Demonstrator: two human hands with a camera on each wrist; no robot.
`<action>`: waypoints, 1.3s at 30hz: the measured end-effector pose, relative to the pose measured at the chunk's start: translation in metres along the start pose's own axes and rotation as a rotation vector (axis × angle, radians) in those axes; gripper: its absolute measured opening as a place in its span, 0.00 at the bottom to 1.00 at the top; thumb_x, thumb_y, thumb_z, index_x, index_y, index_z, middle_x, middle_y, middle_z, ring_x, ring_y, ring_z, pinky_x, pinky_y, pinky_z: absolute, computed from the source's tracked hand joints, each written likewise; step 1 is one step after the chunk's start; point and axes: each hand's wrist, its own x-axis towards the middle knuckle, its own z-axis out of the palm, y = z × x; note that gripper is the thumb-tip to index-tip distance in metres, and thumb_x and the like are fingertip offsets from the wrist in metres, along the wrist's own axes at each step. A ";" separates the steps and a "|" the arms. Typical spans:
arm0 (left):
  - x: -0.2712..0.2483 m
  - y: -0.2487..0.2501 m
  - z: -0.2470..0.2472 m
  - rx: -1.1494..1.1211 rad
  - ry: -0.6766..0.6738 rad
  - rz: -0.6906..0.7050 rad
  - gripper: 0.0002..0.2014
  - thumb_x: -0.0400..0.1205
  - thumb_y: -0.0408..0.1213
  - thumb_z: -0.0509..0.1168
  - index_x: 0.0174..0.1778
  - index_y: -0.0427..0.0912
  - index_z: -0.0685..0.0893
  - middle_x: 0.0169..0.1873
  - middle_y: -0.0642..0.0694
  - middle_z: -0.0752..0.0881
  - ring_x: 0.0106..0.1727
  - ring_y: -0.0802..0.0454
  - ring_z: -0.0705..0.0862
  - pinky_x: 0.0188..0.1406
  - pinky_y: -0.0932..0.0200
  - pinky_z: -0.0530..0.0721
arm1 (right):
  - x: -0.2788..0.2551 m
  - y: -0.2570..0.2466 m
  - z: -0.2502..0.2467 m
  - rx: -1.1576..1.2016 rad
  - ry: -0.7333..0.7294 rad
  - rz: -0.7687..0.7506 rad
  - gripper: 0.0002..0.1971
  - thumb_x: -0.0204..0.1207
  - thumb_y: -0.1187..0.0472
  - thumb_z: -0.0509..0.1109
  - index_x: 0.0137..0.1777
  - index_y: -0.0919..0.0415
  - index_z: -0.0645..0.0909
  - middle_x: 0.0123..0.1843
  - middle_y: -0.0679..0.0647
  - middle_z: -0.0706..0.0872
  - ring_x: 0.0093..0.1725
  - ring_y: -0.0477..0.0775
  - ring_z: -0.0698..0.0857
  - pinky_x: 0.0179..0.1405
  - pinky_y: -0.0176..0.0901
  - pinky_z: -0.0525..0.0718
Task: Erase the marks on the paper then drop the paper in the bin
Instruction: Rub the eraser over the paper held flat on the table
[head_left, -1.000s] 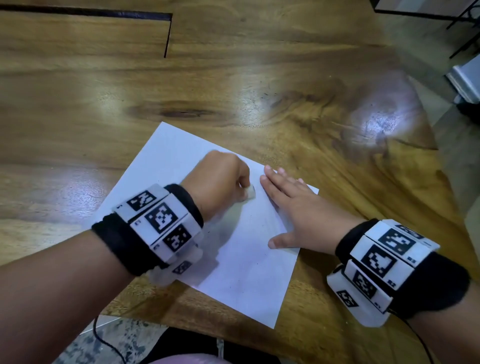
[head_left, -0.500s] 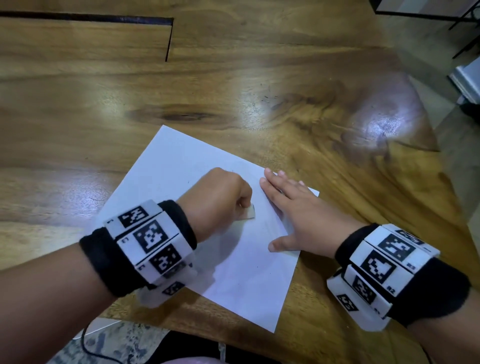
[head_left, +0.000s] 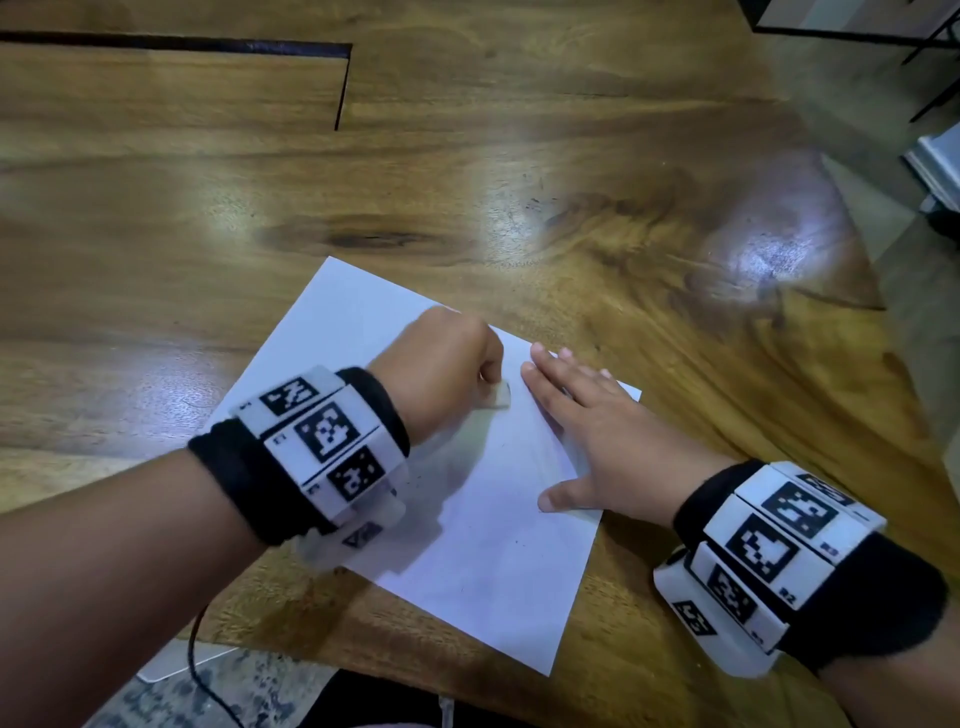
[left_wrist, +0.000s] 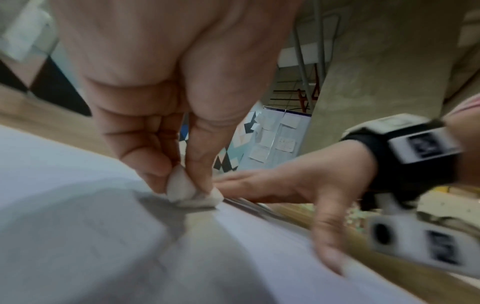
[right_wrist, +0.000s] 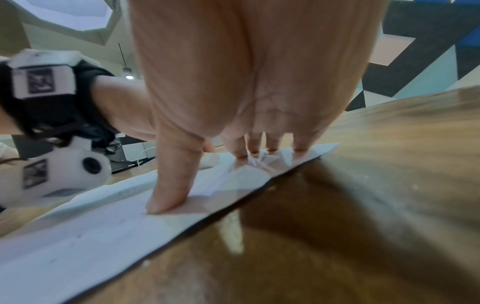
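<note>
A broad wooden table (head_left: 467, 156) with a glossy, heavily grained top fills the room in front of me, and the person works at its near edge. A single white sheet of paper (head_left: 483, 561) lies flat there, turned at an angle so that one corner points away toward the middle of the table and another nearly reaches the near edge.

The right hand (head_left: 613, 441) lies flat on the sheet's right edge, fingers straight and spread, thumb stretched toward the near edge; it grips nothing and simply pins the sheet down. The left hand (head_left: 441, 364) is curled into a fist over the middle of the sheet, thumb and fingertips pinching a small white eraser (head_left: 498, 397). The left wrist view shows the eraser (left_wrist: 189, 191) pressed to the paper, with the right hand's fingertips just beside it.

Any marks are faint; only a few grey specks and thin lines show toward the sheet's near part, too small to read.

My guess is that the rubbing is not yet finished. What counts for the next stroke is that the remaining traces seem to lie on the near side of the eraser, along the sheet's long axis, so the left hand would have to draw back toward the person while the right holds the edge. No bin is in view.
</note>
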 end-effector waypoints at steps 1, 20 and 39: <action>0.008 -0.004 -0.006 -0.001 0.031 -0.032 0.03 0.72 0.32 0.69 0.39 0.41 0.86 0.33 0.49 0.79 0.39 0.48 0.77 0.40 0.61 0.72 | 0.000 0.000 0.000 0.001 0.001 0.001 0.58 0.69 0.41 0.74 0.82 0.53 0.30 0.81 0.42 0.25 0.74 0.36 0.26 0.74 0.36 0.29; -0.004 0.004 -0.001 -0.020 -0.010 -0.018 0.04 0.73 0.35 0.67 0.33 0.44 0.81 0.28 0.49 0.76 0.37 0.47 0.75 0.37 0.61 0.69 | 0.000 0.001 0.001 0.023 0.019 -0.009 0.58 0.68 0.42 0.74 0.82 0.51 0.31 0.78 0.37 0.24 0.74 0.35 0.27 0.74 0.36 0.28; -0.019 -0.034 -0.010 -0.123 -0.028 -0.109 0.11 0.76 0.38 0.68 0.54 0.47 0.86 0.40 0.45 0.88 0.43 0.49 0.82 0.37 0.62 0.72 | -0.021 -0.024 0.002 0.003 0.008 0.038 0.46 0.75 0.43 0.68 0.83 0.45 0.40 0.83 0.38 0.35 0.81 0.42 0.39 0.78 0.43 0.46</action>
